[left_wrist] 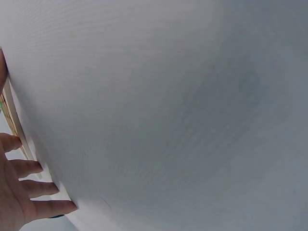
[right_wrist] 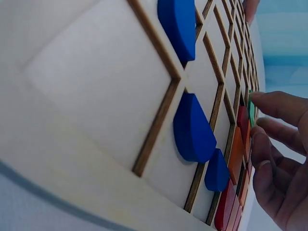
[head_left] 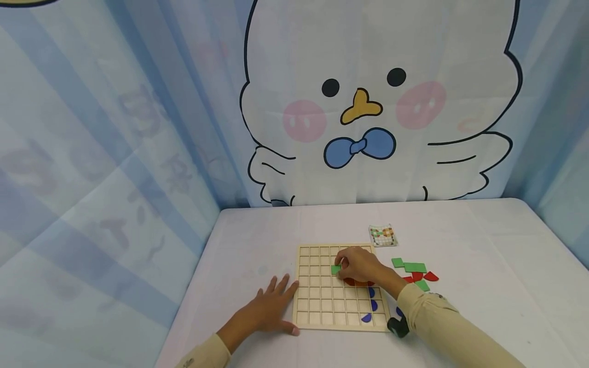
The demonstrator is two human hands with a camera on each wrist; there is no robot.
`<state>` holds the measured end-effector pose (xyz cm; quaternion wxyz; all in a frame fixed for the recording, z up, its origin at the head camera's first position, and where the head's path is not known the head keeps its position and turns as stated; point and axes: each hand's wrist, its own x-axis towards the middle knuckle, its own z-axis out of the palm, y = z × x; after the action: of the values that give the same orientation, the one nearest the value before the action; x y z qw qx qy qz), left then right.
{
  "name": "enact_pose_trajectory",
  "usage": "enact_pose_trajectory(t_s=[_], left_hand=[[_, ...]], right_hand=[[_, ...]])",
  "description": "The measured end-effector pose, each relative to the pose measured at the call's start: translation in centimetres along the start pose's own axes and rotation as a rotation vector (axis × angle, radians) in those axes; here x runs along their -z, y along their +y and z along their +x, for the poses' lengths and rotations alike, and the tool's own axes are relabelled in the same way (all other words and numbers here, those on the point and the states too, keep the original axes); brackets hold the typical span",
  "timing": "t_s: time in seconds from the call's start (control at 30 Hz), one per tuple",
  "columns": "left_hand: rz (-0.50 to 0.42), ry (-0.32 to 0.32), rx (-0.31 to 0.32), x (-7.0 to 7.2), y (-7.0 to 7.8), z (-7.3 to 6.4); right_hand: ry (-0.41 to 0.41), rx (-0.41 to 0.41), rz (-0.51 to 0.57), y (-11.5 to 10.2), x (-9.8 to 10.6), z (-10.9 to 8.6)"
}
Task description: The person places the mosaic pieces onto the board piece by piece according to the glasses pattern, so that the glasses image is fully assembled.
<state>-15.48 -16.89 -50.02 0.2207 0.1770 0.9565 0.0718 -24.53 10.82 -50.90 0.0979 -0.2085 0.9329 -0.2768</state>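
Note:
A square wooden grid board (head_left: pixel 317 306) lies on the table. My right hand (head_left: pixel 361 265) is over its upper part, pinching a green square tile (head_left: pixel 335 269) between thumb and finger. The right wrist view shows the tile's green edge (right_wrist: pixel 251 110) at those fingertips. Partly hidden below this hand are orange and red pieces (head_left: pixel 358 282) on the board. Several blue rounded pieces (right_wrist: pixel 192 130) sit along its right side. Spread flat on the table, my left hand (head_left: pixel 271 306) has straight fingers, with a fingertip and thumb at the board's left edge.
Loose green pieces (head_left: pixel 415 267) and red pieces (head_left: pixel 431 276) lie right of the board. A small printed pattern card (head_left: pixel 383 236) is behind it. A dark object (head_left: pixel 398 327), partly covered by the right sleeve, sits by the near right corner. Printed curtains (head_left: pixel 359 179) surround the table.

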Motion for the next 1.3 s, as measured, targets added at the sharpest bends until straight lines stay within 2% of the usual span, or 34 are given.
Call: enact_pose_trajectory(t_s=[0.13,0.3,0.43,0.57,0.73,0.87,1.03,1.3], left_hand=[[0.000,0.000,0.000,-0.2,-0.1,0.1],[0.007,0.004,-0.001,-0.2,-0.1,0.0],[0.008,0.007,-0.005,-0.2,-0.1,0.0],[0.011,0.009,-0.010,-0.1,0.0,-0.2],[0.009,0.009,-0.016,0.1,0.1,-0.4],[0.012,0.008,-0.017,0.2,0.1,-0.5],[0.019,0.011,-0.022,0.3,0.0,-0.4],[0.014,0.019,-0.033,0.2,0.0,-0.4]], right_hand=[[-0.024,0.063,0.013,0.3,0.2,-0.2],[-0.050,0.166,0.082,1.3,0.8,-0.7],[-0.046,0.194,0.127,2.4,1.7,-1.4],[-0.034,0.149,0.159,4.0,3.0,-2.1],[0.011,0.036,0.175,6.5,4.6,-3.4],[0.056,-0.058,0.133,8.2,5.7,-4.6],[0.126,-0.135,0.051,9.6,6.1,-5.7],[0.166,-0.259,-0.042,10.5,5.9,-6.4]])
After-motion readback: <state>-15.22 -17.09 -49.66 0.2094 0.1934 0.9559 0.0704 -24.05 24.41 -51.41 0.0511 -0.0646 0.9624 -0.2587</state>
